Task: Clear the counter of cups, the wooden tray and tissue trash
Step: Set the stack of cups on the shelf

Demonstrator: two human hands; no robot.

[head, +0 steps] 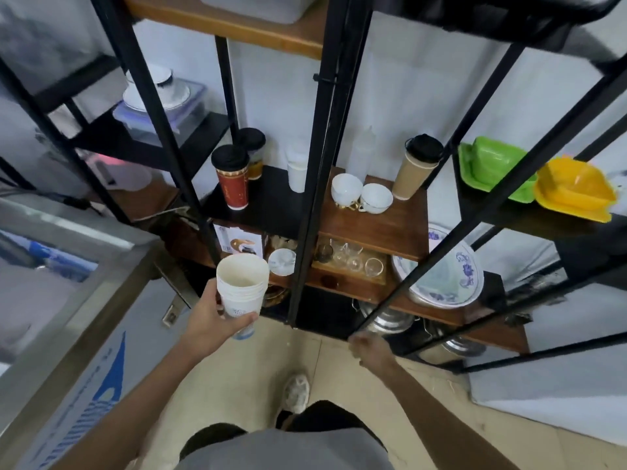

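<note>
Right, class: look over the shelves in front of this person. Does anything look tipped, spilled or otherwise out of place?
One thing: a white gold-trimmed teacup on the brown wooden shelf lies tipped on its side against an upright matching teacup. Nothing looks spilled or broken. The stack of white paper cups in the left hand is upright.

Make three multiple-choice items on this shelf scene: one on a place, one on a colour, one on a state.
1. Where is the stack of paper cups?
A. in the left hand
B. on the floor
C. on the top shelf

2. What colour is the tray beside the green tray?
A. blue
B. yellow
C. black

3. What does the right hand hold?
A. a plate
B. a glass
C. nothing visible

Answers: 1 A, fingers wrap the cups; 2 B, the yellow tray touches it; 3 C, it appears curled, without object.
</note>
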